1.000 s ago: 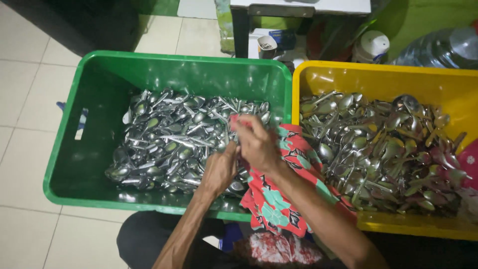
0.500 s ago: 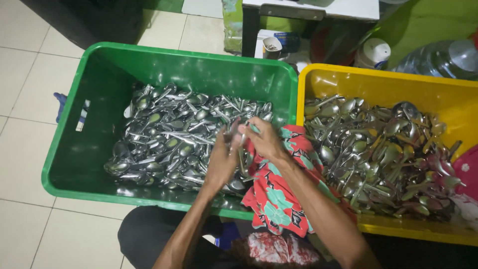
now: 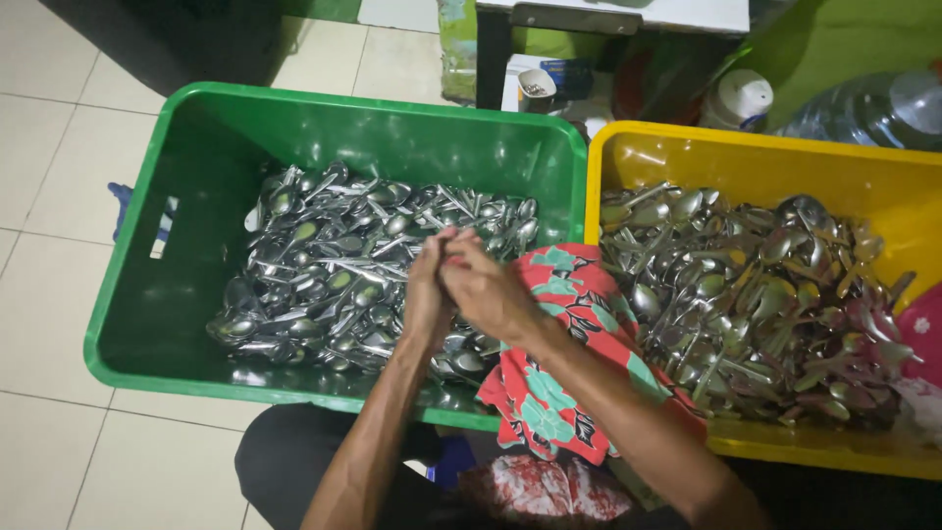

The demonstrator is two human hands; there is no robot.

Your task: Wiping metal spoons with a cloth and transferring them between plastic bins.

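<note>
Hands drawn together: left hand, right hand pressed closed over spoons; grip contents hidden.

Small white-and-blue box under the table, behind the green crate

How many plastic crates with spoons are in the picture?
2. The green crate is on the left, the yellow crate on the right, side by side. No others show.

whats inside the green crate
A heap of metal spoons fills the green crate, piled toward its right side. Both hands, left hand and right hand, cover some spoons; the floral cloth drapes over its right corner.
</note>
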